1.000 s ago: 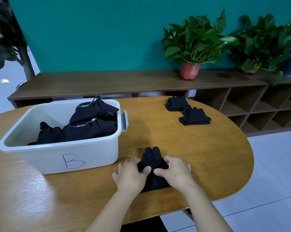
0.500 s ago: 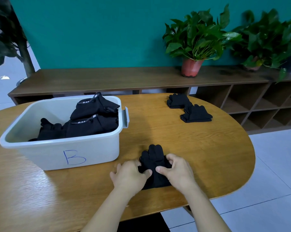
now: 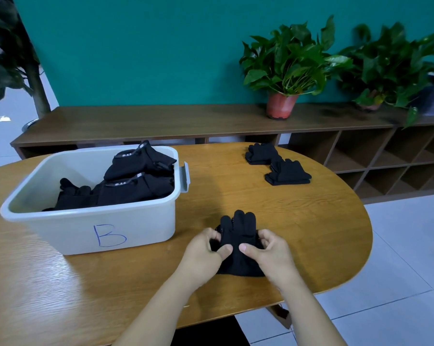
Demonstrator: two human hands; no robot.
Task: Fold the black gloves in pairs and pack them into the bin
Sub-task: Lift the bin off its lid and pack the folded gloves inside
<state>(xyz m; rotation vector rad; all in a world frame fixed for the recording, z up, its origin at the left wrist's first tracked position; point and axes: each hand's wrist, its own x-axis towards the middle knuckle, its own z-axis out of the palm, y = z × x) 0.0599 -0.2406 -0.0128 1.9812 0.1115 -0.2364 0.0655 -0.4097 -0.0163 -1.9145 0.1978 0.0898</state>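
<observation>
At near edge of worktop (image 3: 298,221), stacked black gloves (image 3: 239,227) are laid flat, fingers pointing away, just right of bin (image 3: 146,221). Middle of stack is pinched by left grip (image 3: 206,250) and right grip (image 3: 270,253), thumbs on top, fingers curled at sides. Folding step judged in hand; next, cuff end to be turned over, bundle lifted into bin beside packed gloves (image 3: 136,188). Two more pairs (image 3: 288,172) are seen at far side. Oval wood-grain surface; low shelf unit (image 3: 161,121), potted plants (image 3: 282,106), teal wall (image 3: 136,46), tiled floor (image 3: 398,245) behind.
</observation>
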